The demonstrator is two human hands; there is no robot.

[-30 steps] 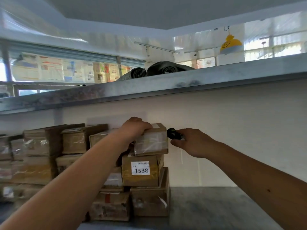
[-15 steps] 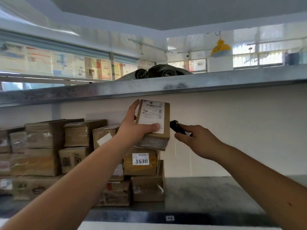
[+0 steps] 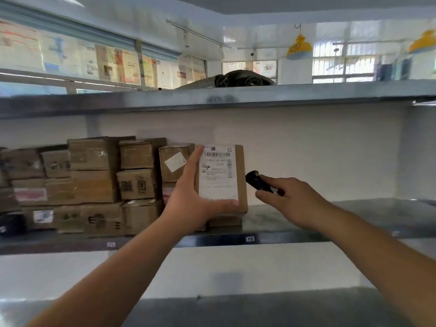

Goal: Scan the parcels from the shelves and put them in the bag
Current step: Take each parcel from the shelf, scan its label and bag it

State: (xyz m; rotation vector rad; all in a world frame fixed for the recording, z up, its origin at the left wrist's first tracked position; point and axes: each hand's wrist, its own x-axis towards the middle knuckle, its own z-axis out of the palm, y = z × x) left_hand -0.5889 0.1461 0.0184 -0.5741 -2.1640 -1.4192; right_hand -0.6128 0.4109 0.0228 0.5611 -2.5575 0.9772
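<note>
My left hand [image 3: 188, 199] grips a small cardboard parcel [image 3: 221, 175] and holds it upright in front of the shelf, its white barcode label facing me. My thumb runs under the parcel's lower edge and my fingers lie along its left side. Just to the right, my right hand [image 3: 290, 201] holds a small black scanner [image 3: 258, 182], its tip a short gap from the parcel's right edge. Behind the held parcel, several brown cardboard parcels [image 3: 94, 185] are stacked on the middle metal shelf [image 3: 354, 215]. No bag is in view.
The stack fills the left half of the middle shelf; its right half is bare metal. A shelf above [image 3: 283, 95] carries dark rolled bundles [image 3: 243, 79]. Another shelf surface [image 3: 236, 308] lies below, near my forearms. A white wall backs the shelves.
My left hand lifted the top parcel off the stack and turned its label toward me, then lowered it in front of the stack. My right hand with the scanner stayed close beside it.
</note>
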